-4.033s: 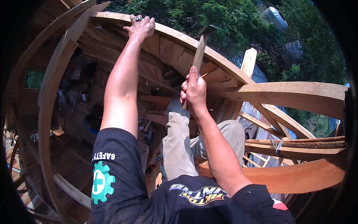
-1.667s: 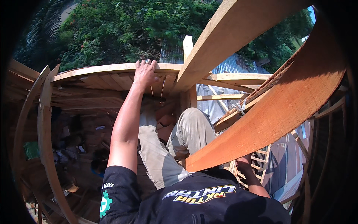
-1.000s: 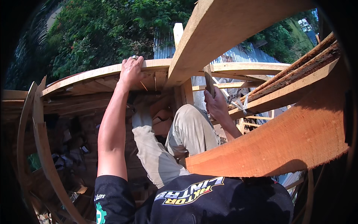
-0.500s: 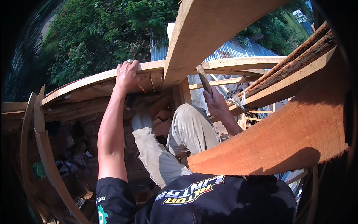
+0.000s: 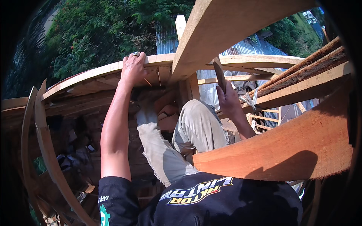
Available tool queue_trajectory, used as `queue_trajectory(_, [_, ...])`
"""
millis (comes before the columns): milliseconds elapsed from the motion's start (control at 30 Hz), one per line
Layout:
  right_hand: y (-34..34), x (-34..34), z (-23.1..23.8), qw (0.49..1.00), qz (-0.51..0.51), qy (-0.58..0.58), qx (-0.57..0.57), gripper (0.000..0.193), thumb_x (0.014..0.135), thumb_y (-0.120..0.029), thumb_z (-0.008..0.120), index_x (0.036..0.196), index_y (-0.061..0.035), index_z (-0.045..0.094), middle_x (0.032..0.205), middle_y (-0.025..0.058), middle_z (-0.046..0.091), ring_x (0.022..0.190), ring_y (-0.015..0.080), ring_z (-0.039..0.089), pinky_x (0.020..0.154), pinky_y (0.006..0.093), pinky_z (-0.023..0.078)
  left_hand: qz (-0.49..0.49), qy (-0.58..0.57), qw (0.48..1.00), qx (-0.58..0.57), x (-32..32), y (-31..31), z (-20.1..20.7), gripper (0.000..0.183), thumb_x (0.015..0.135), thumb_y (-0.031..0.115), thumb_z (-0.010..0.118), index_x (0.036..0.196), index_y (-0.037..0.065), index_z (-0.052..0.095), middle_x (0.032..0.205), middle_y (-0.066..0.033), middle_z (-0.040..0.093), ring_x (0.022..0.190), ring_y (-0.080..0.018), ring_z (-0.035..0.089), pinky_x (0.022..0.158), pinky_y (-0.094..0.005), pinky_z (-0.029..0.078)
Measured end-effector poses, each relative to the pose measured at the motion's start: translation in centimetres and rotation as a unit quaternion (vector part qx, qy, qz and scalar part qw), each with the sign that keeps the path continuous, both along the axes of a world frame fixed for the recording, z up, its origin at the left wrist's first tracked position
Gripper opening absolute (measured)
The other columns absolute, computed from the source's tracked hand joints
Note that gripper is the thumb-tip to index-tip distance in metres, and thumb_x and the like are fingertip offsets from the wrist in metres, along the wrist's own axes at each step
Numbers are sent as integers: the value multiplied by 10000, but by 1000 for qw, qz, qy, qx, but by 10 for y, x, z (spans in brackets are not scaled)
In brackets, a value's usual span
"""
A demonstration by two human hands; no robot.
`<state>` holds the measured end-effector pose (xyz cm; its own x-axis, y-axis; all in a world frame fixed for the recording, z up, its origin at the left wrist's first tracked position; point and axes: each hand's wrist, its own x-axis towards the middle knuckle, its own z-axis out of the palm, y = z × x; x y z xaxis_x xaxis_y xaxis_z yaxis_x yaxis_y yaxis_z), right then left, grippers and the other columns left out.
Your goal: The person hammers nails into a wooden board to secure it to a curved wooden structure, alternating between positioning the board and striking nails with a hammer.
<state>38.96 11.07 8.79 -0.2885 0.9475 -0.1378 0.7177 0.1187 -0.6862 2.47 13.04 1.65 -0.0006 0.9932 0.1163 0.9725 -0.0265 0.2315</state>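
Observation:
My left hand (image 5: 133, 70) is closed over the top edge of a curved wooden beam (image 5: 90, 76), and a ring shows on one finger. To the right, my right hand (image 5: 229, 98) is wrapped around a wooden handle (image 5: 219, 74) that points up and slightly left. The handle's upper end reaches the underside of a thick slanting timber (image 5: 211, 34); whatever is fixed to that end, if anything, I cannot make out. That timber crosses the curved beam between my two hands.
A wide orange-brown plank (image 5: 271, 147) lies across my right side, over my right forearm. Rough-edged boards (image 5: 301, 77) rise at the right, tied with a pale strip (image 5: 250, 98). Curved ribs (image 5: 51, 150) stand at the left. Beyond are metal sheeting (image 5: 166, 40) and bushes (image 5: 102, 34).
My right hand has shifted a little right with the handle, which stands more upright. My left hand keeps its hold on the curved beam. The whole view has moved slightly.

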Motion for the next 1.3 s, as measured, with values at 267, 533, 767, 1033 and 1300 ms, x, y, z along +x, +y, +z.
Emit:
queue_trajectory(267, [3, -2, -21, 996, 11, -62, -59, 281, 983, -251, 511, 1066, -1, 414, 848, 351, 622, 856, 545, 599, 715, 579, 448, 0, 24, 1000, 13, 4, -1, 4, 556, 649, 306, 840, 1031, 67, 513, 1042, -128, 584, 1042, -330, 563, 893, -466, 417])
queue_trajectory(533, [-1, -15, 68, 984, -47, 173, 18, 268, 1019, -247, 516, 1144, -11, 495, 652, 13, 512, 512, 80, 492, 463, 257, 399, 26, 55, 998, 3, -4, -7, -1, 573, 648, 309, 860, 1023, 59, 505, 1041, -130, 585, 1035, -332, 566, 876, -468, 415])
queue_trajectory(767, [-8, -5, 8, 998, -19, -24, 53, 263, 977, -213, 509, 1060, 23, 429, 703, 275, 617, 695, 475, 641, 619, 541, 473, 8, 43, 999, 2, 11, -2, -1, 576, 655, 306, 852, 1031, 55, 496, 1036, -146, 587, 1041, -347, 564, 871, -467, 415])
queue_trajectory(1033, [2, -12, -6, 989, -5, -106, -99, 300, 968, -239, 530, 1076, 20, 425, 901, 371, 620, 911, 548, 597, 756, 583, 452, 21, 47, 998, 42, -2, -5, -5, 543, 598, 252, 861, 984, 81, 519, 978, -105, 603, 999, -305, 574, 838, -443, 426])
queue_trajectory(1300, [-13, -4, -33, 998, -29, -46, -25, 236, 956, -206, 559, 996, 7, 465, 797, 308, 620, 797, 528, 604, 651, 553, 445, 46, 16, 998, 47, 6, -5, -8, 452, 582, 163, 785, 946, 74, 533, 909, -123, 612, 976, -316, 573, 884, -426, 407])
